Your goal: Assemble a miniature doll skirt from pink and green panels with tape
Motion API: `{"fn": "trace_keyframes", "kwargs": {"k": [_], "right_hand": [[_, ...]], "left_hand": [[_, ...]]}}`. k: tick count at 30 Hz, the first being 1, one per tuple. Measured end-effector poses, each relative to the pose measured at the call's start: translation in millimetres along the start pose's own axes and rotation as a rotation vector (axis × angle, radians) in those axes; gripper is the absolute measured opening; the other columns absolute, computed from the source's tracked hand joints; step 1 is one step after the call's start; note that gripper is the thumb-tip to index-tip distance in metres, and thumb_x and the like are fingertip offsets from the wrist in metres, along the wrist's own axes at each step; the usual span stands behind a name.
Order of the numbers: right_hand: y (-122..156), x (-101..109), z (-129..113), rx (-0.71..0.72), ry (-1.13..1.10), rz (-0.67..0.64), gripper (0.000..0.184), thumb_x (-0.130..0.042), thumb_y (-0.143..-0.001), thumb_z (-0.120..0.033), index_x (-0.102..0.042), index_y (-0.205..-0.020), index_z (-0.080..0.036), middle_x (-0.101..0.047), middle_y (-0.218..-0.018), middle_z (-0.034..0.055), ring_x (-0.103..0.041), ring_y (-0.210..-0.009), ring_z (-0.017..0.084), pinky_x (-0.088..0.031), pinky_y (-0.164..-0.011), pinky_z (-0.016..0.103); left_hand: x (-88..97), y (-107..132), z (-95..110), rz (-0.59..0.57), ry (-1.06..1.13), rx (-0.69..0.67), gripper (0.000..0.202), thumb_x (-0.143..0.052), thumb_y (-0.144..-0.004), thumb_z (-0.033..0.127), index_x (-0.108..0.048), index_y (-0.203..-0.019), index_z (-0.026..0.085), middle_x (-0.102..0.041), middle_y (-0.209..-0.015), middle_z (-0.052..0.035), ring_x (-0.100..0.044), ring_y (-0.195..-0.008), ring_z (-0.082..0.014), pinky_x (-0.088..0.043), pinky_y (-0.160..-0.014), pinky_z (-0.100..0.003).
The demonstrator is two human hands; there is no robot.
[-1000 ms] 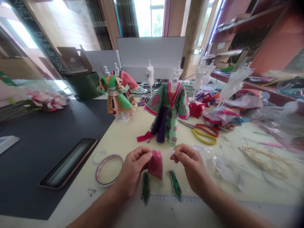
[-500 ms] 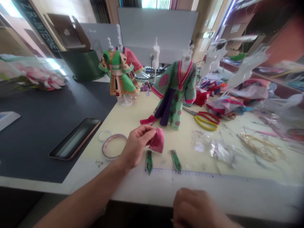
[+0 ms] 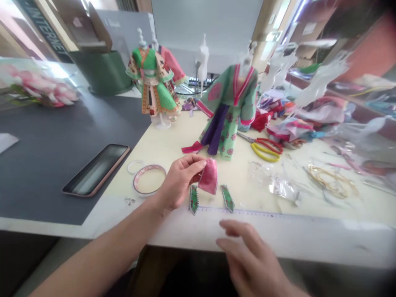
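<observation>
Between thumb and fingers, my left hand (image 3: 182,181) pinches a small pink satin fabric piece (image 3: 209,178) edged with tiny beads, held up above the table. Two narrow green pointed fabric strips with beaded edges, a left strip (image 3: 194,199) and a right strip (image 3: 227,199), lie below it beside a ruler (image 3: 256,213). My right hand (image 3: 247,251) hovers over the table's front edge, thumb and forefinger apart, holding nothing visible. Behind the pink piece stands a doll-size green robe (image 3: 230,111) with pink trim on a mannequin.
A tape roll (image 3: 150,179) and a phone (image 3: 96,170) lie to the left. Red-and-yellow scissors (image 3: 264,148), clear plastic packets (image 3: 281,185) and a fabric heap (image 3: 297,123) are on the right. Another dressed mannequin (image 3: 151,82) stands at back left.
My right hand has opened from a curled shape and risen slightly. The pink piece has shifted a little to the right in my left hand. The camera view has tilted down.
</observation>
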State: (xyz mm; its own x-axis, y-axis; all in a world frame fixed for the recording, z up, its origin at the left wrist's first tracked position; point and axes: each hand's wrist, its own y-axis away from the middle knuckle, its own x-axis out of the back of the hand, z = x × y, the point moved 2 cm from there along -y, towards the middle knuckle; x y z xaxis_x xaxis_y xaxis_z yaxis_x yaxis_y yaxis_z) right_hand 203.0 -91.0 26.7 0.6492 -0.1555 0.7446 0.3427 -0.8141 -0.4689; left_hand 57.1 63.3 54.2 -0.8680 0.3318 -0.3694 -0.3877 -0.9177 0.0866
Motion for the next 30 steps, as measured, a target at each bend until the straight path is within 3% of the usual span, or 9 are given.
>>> {"fn": "trace_keyframes", "kwargs": {"k": [2,4,6,9,11,16,19,23,30], "right_hand": [[-7,0,4,-0.143,-0.040,0.084,0.040,-0.049,-0.077,-0.006,-0.055,-0.114,-0.021,-0.049,-0.132,0.0149,-0.055,-0.113,0.025,-0.051,-0.088,0.037],[-15,-4,7,-0.230,-0.112,0.081,0.042,-0.053,-0.079,-0.011,-0.054,-0.119,-0.024,-0.037,-0.143,0.0125,-0.043,-0.127,0.028,-0.046,-0.098,0.043],[-22,-8,8,-0.280,-0.221,0.057,0.041,-0.056,-0.080,-0.015,-0.056,-0.120,-0.026,-0.039,-0.143,0.0101,-0.041,-0.130,0.028,-0.043,-0.101,0.045],[-34,-9,7,-0.357,-0.437,0.065,0.030,-0.057,-0.082,-0.018,-0.062,-0.110,-0.025,-0.061,-0.119,0.0073,-0.057,-0.112,0.022,-0.047,-0.096,0.039],[-42,-6,8,-0.432,-0.569,0.091,0.021,-0.056,-0.084,-0.019,-0.065,-0.102,-0.024,-0.067,-0.102,0.0047,-0.063,-0.097,0.019,-0.050,-0.087,0.034],[-51,-4,18,-0.646,-0.744,0.021,0.017,-0.056,-0.085,-0.029,-0.067,-0.096,-0.022,-0.068,-0.094,0.0039,-0.063,-0.086,0.019,-0.051,-0.075,0.032],[-51,-8,24,-0.712,-0.776,-0.079,0.021,-0.057,-0.084,-0.033,-0.067,-0.097,-0.019,-0.068,-0.089,0.0043,-0.063,-0.078,0.018,-0.051,-0.069,0.032],[-49,-12,26,-0.799,-0.810,-0.157,0.026,-0.060,-0.080,-0.036,-0.066,-0.098,-0.018,-0.065,-0.071,0.0015,-0.061,-0.065,0.016,-0.051,-0.064,0.031],[-38,-15,30,-0.936,-0.996,-0.104,0.033,-0.065,-0.075,-0.037,-0.064,-0.102,-0.017,-0.065,-0.061,-0.0002,-0.061,-0.055,0.013,-0.052,-0.058,0.028]], "left_hand": [[-2.0,5,-2,0.007,0.039,0.042,0.012,-0.066,-0.078,0.026,-0.063,-0.080,0.014,-0.063,-0.069,-0.0003,-0.058,-0.062,-0.0108,-0.048,-0.061,-0.023],[-4.0,11,-6,0.021,0.081,0.087,0.013,-0.067,-0.077,0.027,-0.063,-0.079,0.015,-0.063,-0.070,-0.0006,-0.058,-0.063,-0.0113,-0.048,-0.061,-0.023],[-5.1,17,-9,0.038,0.118,0.118,0.013,-0.068,-0.076,0.027,-0.062,-0.079,0.015,-0.064,-0.072,-0.0011,-0.058,-0.064,-0.0115,-0.049,-0.062,-0.023],[-3.2,21,-13,0.086,0.121,0.115,0.013,-0.068,-0.076,0.026,-0.062,-0.078,0.015,-0.064,-0.074,-0.0012,-0.058,-0.065,-0.0109,-0.048,-0.063,-0.022],[0.3,19,-13,0.109,0.067,0.079,0.013,-0.068,-0.076,0.026,-0.063,-0.077,0.015,-0.064,-0.073,-0.0006,-0.058,-0.065,-0.0109,-0.048,-0.065,-0.022],[14.3,6,-10,0.126,-0.344,-0.069,0.015,-0.064,-0.079,0.029,-0.068,-0.080,0.015,-0.068,-0.075,-0.0032,-0.062,-0.074,-0.0161,-0.047,-0.074,-0.027],[22.1,3,-8,0.155,-0.594,-0.119,0.014,-0.064,-0.078,0.029,-0.070,-0.081,0.017,-0.070,-0.076,-0.0034,-0.061,-0.072,-0.0174,-0.045,-0.067,-0.026],[25.3,8,-7,0.180,-0.726,-0.229,0.012,-0.063,-0.078,0.027,-0.071,-0.082,0.019,-0.070,-0.078,-0.0029,-0.059,-0.068,-0.0169,-0.042,-0.060,-0.025],[17.7,23,-9,0.020,-1.019,-0.541,0.013,-0.055,-0.085,0.017,-0.067,-0.088,0.019,-0.068,-0.083,-0.0047,-0.060,-0.080,-0.0193,-0.045,-0.076,-0.030]]}}
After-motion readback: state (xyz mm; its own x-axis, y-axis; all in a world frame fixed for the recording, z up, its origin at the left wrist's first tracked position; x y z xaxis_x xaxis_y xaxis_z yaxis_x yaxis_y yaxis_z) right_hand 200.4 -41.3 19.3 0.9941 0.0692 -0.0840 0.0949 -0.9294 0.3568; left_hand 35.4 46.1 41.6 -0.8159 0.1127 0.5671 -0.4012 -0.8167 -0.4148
